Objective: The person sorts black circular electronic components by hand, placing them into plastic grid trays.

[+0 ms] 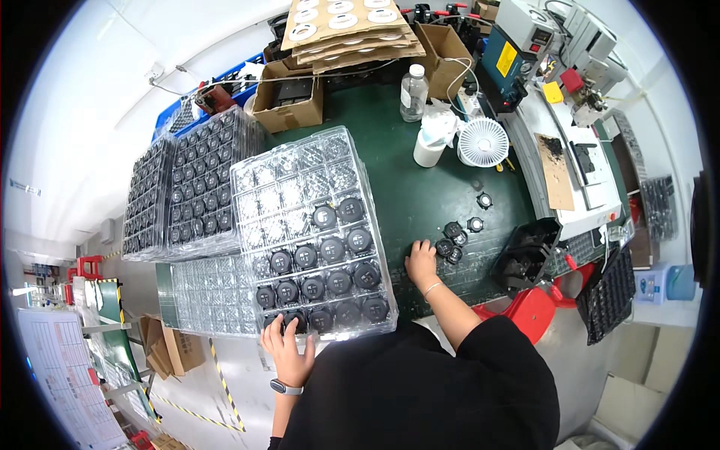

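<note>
A clear plastic tray [281,214] with square pockets lies at the middle of the green bench, on top of a stack of similar trays. Round black watch-like cases [332,248] fill its nearer pockets, while the far rows hold none. My left hand [287,354] reaches to the tray's near left corner, fingers stretched and thumb apart, fingertips touching a black case [297,321] there. On the bench right of the tray rests my right hand [421,264], fingers loosely extended. Several loose black cases [452,238] lie just beyond it to the right.
Tall stacks of filled trays [199,187] stand at the left. Toward the back are a cardboard box [289,97], a clear bottle [414,94], a white container [429,150] and a small white fan [483,142]. A black bin [527,255] and red stool [517,313] are at the right.
</note>
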A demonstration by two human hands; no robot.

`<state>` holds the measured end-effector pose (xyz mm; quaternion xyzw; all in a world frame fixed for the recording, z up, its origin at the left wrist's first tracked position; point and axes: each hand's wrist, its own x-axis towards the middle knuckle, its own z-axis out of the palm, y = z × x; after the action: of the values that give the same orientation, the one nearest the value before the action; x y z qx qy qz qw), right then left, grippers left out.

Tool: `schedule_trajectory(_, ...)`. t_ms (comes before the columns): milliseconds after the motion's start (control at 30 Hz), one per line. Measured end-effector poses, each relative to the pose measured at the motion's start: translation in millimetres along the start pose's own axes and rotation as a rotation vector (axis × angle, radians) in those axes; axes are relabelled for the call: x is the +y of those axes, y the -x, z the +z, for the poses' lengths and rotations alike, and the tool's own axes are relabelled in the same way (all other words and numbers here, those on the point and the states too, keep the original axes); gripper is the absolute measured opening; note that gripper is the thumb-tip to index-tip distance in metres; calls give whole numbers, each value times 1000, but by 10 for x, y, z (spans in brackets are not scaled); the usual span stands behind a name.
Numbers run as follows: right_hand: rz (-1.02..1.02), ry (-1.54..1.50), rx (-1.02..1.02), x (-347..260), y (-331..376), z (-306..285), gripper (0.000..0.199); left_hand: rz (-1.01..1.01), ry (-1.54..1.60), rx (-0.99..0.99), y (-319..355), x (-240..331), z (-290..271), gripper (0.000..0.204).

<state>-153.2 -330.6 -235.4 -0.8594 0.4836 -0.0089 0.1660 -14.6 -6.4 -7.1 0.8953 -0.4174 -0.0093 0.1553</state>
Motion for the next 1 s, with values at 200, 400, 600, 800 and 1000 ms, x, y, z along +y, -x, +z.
schedule_trajectory(200, -266, -85, -111, 295, 12, -12, 49, 30, -19, -23, 10, -29, 5, 51)
schedule_trajectory(400, -338, -306, -169, 425, -3, -504, 56, 61, 9, -8, -45, 11, 34, 48)
schedule_trajectory(600, 3, -185, -55, 145, 67, -311, 56, 81, -3, -14, -49, 39, 49, 49)
schedule_trajectory(800, 41, 7, -127, 99, 63, 16, 52, 128, -8, -18, -66, 32, 3, 50)
schedule_trajectory(1000, 103, -365, 58, 428, -235, -764, 54, 94, -51, -21, 68, 31, 8, 49)
